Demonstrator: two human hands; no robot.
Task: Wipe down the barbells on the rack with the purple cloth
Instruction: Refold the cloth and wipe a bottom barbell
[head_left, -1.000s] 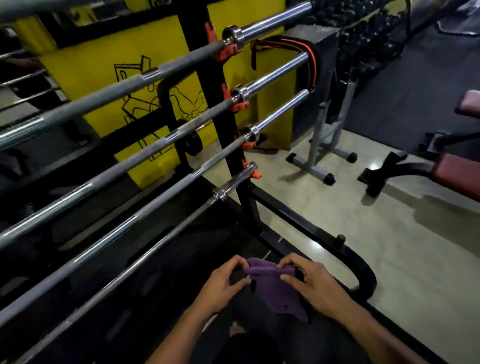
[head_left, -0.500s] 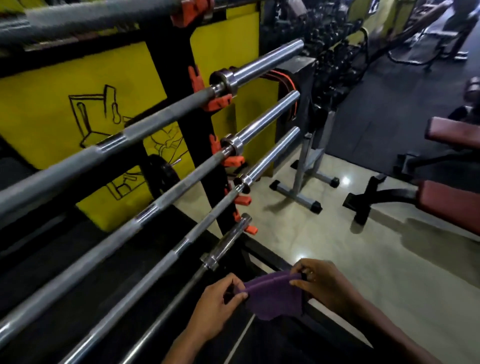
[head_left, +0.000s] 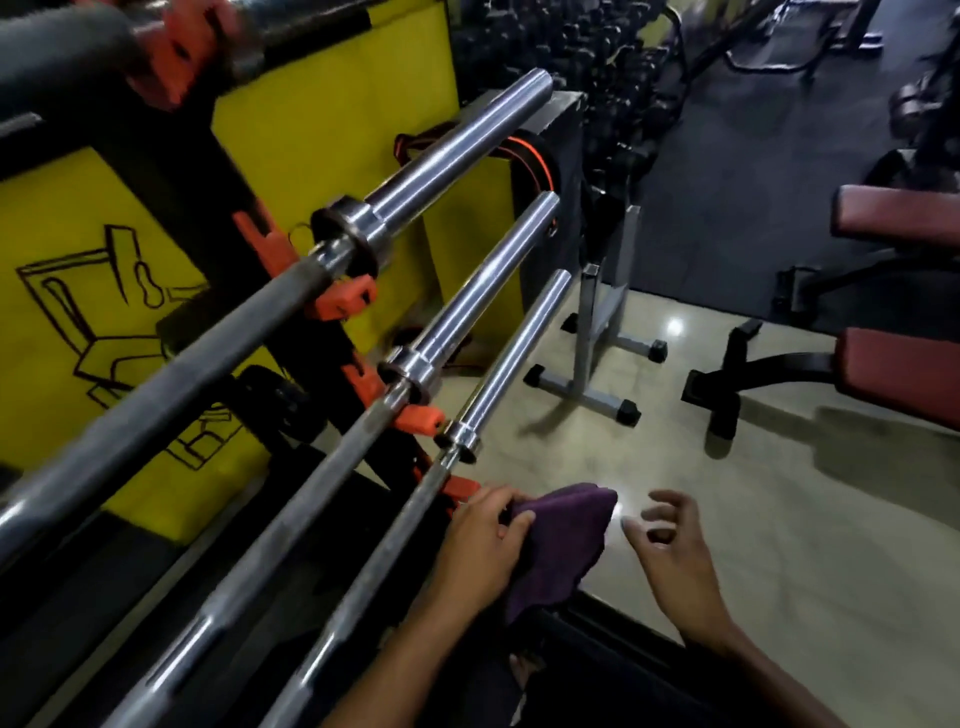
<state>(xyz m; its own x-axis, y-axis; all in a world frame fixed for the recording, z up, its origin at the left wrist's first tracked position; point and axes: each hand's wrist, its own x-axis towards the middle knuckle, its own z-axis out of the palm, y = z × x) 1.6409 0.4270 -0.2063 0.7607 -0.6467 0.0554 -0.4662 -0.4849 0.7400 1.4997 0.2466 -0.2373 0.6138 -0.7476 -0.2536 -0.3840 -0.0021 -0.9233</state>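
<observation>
Several steel barbells (head_left: 462, 244) lie on orange hooks of a black rack (head_left: 171, 171), running from lower left to upper right. My left hand (head_left: 480, 553) grips the purple cloth (head_left: 558, 545) just right of the lowest visible bar (head_left: 498, 379), near an orange hook (head_left: 460, 488). The cloth hangs down from my fingers. It covers whatever lies under it, so I cannot tell if it touches a bar. My right hand (head_left: 670, 551) hovers to the right of the cloth with fingers loosely spread, holding nothing.
A yellow wall panel (head_left: 322, 135) stands behind the rack. A metal stand (head_left: 592, 353) and a red padded bench (head_left: 898, 364) sit on the shiny floor to the right. Dumbbell racks (head_left: 587, 47) fill the back. The rack's black base (head_left: 613, 644) runs under my arms.
My right hand has let go of the cloth and moved off to the right. My left hand keeps the cloth and has risen toward the bars. The view has moved closer to the rack.
</observation>
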